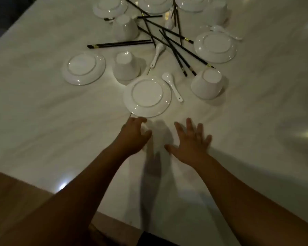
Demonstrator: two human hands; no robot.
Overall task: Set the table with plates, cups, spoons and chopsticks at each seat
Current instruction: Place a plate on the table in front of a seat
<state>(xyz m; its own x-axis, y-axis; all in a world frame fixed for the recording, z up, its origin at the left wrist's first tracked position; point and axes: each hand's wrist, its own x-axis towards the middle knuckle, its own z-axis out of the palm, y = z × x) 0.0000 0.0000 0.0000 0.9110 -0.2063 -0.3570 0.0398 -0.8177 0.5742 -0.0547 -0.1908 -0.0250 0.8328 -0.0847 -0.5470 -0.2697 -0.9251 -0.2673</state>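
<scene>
Plate (147,96), the nearest one, lay upside down on the marble table (43,121). The left hand (133,134) sat at its six o'clock, fingers (140,120) loosely bent and apart, gripping nothing, tips just short of the near rim. The right hand (190,139) was at five o'clock, well apart, fingers spread wide. A spoon (174,88) lay just beside the plate at two o'clock.

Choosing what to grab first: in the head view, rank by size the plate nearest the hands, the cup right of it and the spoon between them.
Largest: plate.
Then: cup.
Smallest: spoon.
They sit about equally far from the camera, so the order looks reliable.
</scene>
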